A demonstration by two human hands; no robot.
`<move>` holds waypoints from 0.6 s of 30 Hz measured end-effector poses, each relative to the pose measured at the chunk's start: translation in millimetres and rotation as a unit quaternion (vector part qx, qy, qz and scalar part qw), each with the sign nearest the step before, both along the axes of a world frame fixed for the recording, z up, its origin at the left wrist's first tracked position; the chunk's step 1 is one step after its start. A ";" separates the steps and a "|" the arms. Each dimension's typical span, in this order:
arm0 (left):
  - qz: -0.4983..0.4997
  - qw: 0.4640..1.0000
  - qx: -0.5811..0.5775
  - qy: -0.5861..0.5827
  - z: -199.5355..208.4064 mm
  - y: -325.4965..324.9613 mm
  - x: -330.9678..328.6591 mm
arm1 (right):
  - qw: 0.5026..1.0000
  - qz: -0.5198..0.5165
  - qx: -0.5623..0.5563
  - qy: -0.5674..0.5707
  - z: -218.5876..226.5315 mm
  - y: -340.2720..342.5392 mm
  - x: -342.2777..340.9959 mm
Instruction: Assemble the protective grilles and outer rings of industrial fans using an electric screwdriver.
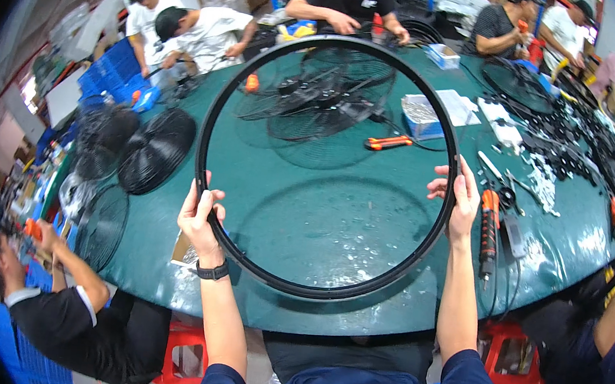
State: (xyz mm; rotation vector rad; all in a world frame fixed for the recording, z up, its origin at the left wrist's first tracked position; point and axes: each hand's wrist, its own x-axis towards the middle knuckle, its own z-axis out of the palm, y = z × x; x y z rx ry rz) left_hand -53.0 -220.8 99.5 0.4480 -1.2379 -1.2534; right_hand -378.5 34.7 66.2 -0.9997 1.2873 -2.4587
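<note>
Above the green table I hold up a large black ring, tilted so that the tabletop shows through it. My left hand, with a dark watch on the wrist, grips its left side between thumb and fingers. On the right side my right hand has the rim between thumb and fingers. Beyond the ring, seen through it, lie black fan guards with blades and an orange-handled tool. Close to my right forearm rests an orange and black electric screwdriver with a cable.
The green table carries black wire fan guards at left. A box of small screws, white plastic pieces and a pile of black parts lie to the right. Several people work around it. Red stools stand below.
</note>
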 end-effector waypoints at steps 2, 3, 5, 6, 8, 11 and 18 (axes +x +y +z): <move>-0.031 0.998 0.041 0.032 -26.5 -12.1 -24.4 | 1.000 -0.018 0.009 -0.016 -13.5 10.6 -11.7; -0.055 0.996 0.067 0.028 -39.4 -18.6 -31.1 | 0.999 -0.034 0.017 -0.023 -19.9 15.1 -18.1; -0.104 0.988 0.086 0.074 -62.9 -20.3 -38.9 | 0.999 -0.029 0.008 -0.025 -22.8 16.1 -23.9; -0.138 0.980 0.110 0.092 -81.8 -24.5 -37.5 | 0.999 -0.023 0.001 -0.033 -25.6 16.1 -24.7; -0.181 0.965 0.153 0.107 -88.1 -13.4 -36.4 | 0.999 -0.031 0.029 -0.019 -32.0 19.5 -33.0; -0.201 0.969 0.139 0.034 -76.0 -10.0 -39.9 | 1.000 -0.011 -0.014 -0.006 -33.1 29.9 -44.5; -0.199 0.962 0.153 0.104 -72.7 -12.0 -31.5 | 0.998 -0.022 0.062 0.006 -33.6 15.7 -43.0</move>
